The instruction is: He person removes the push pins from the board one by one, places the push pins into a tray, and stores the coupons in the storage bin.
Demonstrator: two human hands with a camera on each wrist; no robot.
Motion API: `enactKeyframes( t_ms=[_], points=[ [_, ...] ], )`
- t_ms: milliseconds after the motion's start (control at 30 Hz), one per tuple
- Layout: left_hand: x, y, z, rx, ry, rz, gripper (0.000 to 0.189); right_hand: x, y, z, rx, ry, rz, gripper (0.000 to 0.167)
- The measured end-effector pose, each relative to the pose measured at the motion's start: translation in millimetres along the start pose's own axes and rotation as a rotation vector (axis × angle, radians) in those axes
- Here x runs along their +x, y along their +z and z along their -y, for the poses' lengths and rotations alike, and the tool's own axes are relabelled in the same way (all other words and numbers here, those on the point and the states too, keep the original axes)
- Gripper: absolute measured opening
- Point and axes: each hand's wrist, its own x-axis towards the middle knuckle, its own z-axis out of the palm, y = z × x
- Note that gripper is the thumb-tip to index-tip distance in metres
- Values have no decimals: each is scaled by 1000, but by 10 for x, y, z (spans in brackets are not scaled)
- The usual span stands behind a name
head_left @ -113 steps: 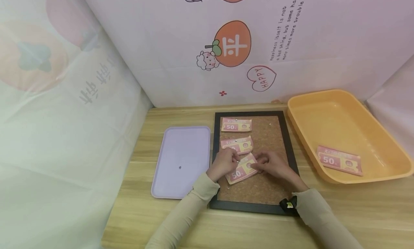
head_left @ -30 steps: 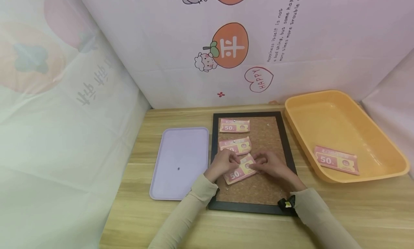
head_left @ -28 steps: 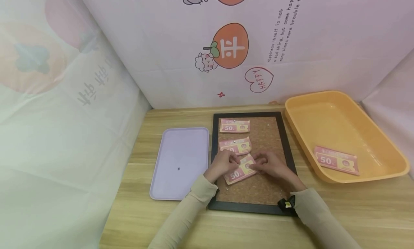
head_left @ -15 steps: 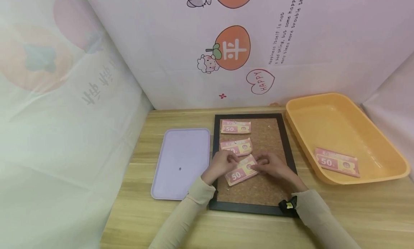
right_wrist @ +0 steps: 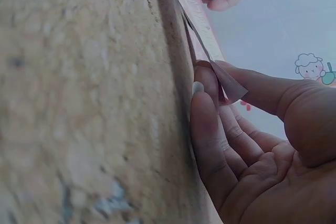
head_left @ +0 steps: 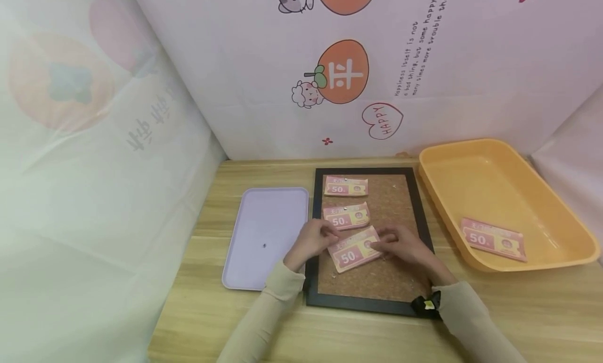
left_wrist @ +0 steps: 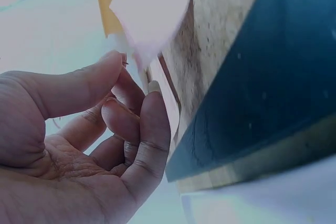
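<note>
On the framed corkboard (head_left: 395, 206), a pink and yellow paper coupon (head_left: 353, 250) lies tilted, marked 50. My right hand (head_left: 405, 248) pinches its right edge between thumb and finger; in the right wrist view that coupon corner (right_wrist: 229, 82) bends up from the cork. My left hand (head_left: 311, 242) is at the coupon's upper left, its fingertips beside the paper. Between its thumb and forefinger it pinches a thumbtack, whose thin point (left_wrist: 125, 63) shows in the left wrist view. Above, two more coupons, an upper one (head_left: 346, 186) and a lower one (head_left: 347, 216), each bear a small silver tack head.
Left of the board lies a lilac tray (head_left: 266, 216) with a small dark speck on it. At the right stands a yellow bin (head_left: 494, 190) with another coupon (head_left: 494, 239) inside. Printed white cloth walls close off the back and sides of the wooden table (head_left: 212, 316).
My left hand has drawn back leftward from the tilted coupon, uncovering more of its upper left. My right hand keeps its pinch on the right edge. The head view has shifted slightly.
</note>
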Motion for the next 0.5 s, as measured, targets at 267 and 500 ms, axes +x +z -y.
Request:
enactKeyframes(
  t_ms=[267,500],
  points=[
    [-53,-83,42,11,-5,-60,5,-89,-162,38,61,-20,-78,62],
    [-79,-133,79,6,-7,-72,4,-214,-436,121,31,-63,-165,56]
  ],
)
